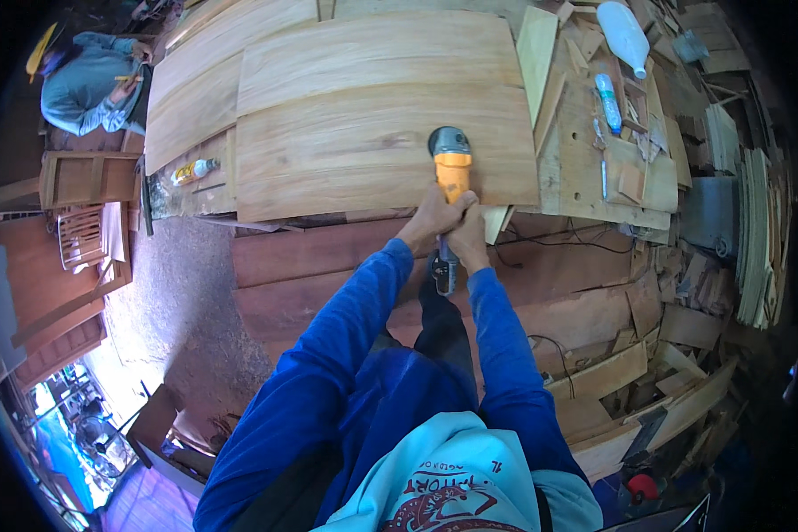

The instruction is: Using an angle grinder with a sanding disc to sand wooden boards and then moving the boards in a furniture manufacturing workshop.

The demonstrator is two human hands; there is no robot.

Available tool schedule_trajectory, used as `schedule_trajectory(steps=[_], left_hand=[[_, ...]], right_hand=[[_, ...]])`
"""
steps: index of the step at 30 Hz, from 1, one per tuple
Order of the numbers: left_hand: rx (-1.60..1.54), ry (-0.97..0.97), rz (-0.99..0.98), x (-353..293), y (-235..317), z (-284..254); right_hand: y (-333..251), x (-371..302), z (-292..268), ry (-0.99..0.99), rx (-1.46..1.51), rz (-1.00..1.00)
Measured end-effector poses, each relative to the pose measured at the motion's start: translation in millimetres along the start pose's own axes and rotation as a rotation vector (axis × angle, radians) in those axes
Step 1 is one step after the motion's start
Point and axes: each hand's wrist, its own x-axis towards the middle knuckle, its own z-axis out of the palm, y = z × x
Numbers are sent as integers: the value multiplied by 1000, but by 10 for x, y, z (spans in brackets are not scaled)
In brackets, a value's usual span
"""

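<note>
L hand (pixel 434 215) & R hand (pixel 468 236) both wrapped round yellow power tool (pixel 453 175), head over wood panel (pixel 346 151). Poss. gouge if tilted w/ uneven pressure.

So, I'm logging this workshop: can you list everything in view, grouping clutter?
wooden panel: one, brown, upper middle
power tool: one, yellow and grey, over the panel
jug: one, white, upper right
slim bottle: one, blue, below the jug
other bottle: one, yellow-labelled, upper left
co-worker: one, blue top, upper left
wooden furniture: several, brown, left
planks: several, reddish, middle
stacked boards: many, pale, right
wood scraps: many, brown, lower right
left hand: one, blue-sleeved, on the tool
right hand: one, blue-sleeved, likewise
</note>
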Motion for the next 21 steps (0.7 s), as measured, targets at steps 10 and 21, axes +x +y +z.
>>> schedule_trajectory(steps=[10,21], left_hand=[[-94,222,-53,-611,-565,-1676],[-337,262,-115,-897,-566,-1963]], right_hand=[[-724,-320,1487,-280,-196,-170],[-915,-494,1744,-355,-175,-186]])
